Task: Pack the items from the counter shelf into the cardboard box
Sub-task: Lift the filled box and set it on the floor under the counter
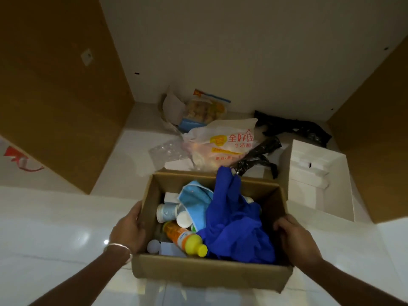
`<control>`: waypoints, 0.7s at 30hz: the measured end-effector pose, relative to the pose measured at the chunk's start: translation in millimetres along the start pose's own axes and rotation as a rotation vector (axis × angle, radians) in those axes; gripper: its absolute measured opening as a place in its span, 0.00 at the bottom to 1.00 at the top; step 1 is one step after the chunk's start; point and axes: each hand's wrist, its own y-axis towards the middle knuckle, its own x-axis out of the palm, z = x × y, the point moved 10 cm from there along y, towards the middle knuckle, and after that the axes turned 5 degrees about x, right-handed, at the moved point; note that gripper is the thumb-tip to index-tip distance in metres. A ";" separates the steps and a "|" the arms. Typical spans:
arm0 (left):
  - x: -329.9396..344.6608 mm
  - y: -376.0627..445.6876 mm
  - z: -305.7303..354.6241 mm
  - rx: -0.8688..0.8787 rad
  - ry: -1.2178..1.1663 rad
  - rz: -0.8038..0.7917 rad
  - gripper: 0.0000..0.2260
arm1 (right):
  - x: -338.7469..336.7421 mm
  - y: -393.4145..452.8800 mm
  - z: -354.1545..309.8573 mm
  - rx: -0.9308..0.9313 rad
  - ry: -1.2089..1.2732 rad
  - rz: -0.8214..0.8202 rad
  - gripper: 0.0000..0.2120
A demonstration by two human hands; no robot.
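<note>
An open cardboard box (212, 273) sits in front of me on the white counter. My left hand (129, 231) grips its left wall and my right hand (294, 236) grips its right wall. Inside lie a bunched blue cloth (237, 221), a light blue fabric piece (194, 198), an orange bottle with a yellow cap (185, 238) and white jars (167, 212). On the shelf behind the box lie a white printed plastic bag (223, 144), a bag of snacks (205, 110) and black plastic bags (293, 129).
An open white box (331, 191) with a foam insert stands to the right of the cardboard box. Brown cabinet panels (55, 85) flank the shelf on the left and right. A clear plastic wrapper (167, 151) lies left of the printed bag.
</note>
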 end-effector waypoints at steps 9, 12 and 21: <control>-5.5 57.2 21.3 0.007 0.035 0.151 0.22 | -23.6 90.7 -17.0 -0.047 -0.009 0.120 0.10; -11.8 79.6 26.6 0.043 0.040 0.189 0.24 | -25.4 114.5 -23.1 -0.087 0.008 0.147 0.10; -15.4 129.9 24.2 0.071 0.083 0.249 0.26 | -24.8 163.8 -27.4 -0.107 0.064 0.177 0.11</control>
